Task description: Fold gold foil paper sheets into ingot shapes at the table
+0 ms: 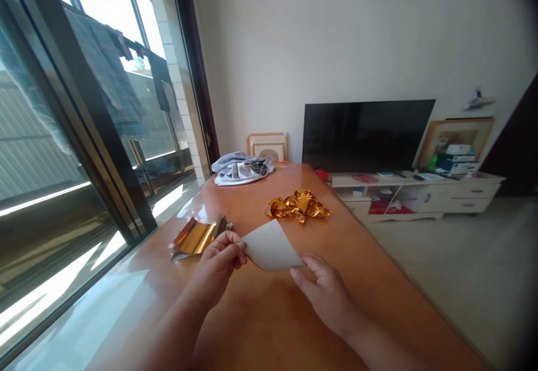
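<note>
A curled sheet of shiny gold foil (194, 237) lies on the glossy orange wooden tabletop (269, 326) just beyond the left hand (217, 265), which pinches the edge of a pale, thin paper sheet (271, 246) held up in the air. A crumpled wad of gold foil (298, 205) lies farther off, and the right hand (325, 298), apart from the left, meets the sheet's lower corner, its grip unclear. The sheet looks light and floppy, best held by its edges.
</note>
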The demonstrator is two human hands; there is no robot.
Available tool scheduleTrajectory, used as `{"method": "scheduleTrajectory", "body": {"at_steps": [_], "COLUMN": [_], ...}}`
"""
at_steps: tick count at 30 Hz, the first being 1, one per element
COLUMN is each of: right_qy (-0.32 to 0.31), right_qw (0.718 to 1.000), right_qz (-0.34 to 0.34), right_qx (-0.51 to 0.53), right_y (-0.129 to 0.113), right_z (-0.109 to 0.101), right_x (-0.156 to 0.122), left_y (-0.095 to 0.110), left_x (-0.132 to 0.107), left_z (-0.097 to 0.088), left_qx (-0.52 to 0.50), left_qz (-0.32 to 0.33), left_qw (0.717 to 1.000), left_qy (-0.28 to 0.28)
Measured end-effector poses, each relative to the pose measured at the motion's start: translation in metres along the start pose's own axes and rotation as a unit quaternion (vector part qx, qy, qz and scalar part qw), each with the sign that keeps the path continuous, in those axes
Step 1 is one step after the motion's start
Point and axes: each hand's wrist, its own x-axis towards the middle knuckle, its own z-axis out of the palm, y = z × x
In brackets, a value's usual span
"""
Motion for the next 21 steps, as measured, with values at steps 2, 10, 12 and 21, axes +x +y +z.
{"method": "scheduleTrajectory", "body": {"at_steps": [2, 10, 12, 21], "right_qy": [-0.014, -0.057, -0.053, -0.018], "right_qw": [0.999, 0.959, 0.952, 0.965], "right_qz": [0.021, 0.187, 0.202, 0.211], "right_qx": [0.037, 0.204, 0.223, 0.153], "right_y": [-0.002, -0.009, -0.009, -0.009], "right_z": [0.002, 0.003, 0.004, 0.004], "right_x": [0.000, 0.003, 0.003, 0.001], "left_y": [0.000, -0.012, -0.020, -0.044], "left_x": [0.001, 0.000, 0.000, 0.005], "left_z": [0.001, 0.013, 0.018, 0.026], "left_qx": [0.010, 0.069, 0.062, 0.136], "left_qz": [0.007, -0.069, -0.101, -0.075], "left_qw": [1.000, 0.995, 0.993, 0.988], "left_qy": [0.024, -0.011, -0.013, 0.018]}}
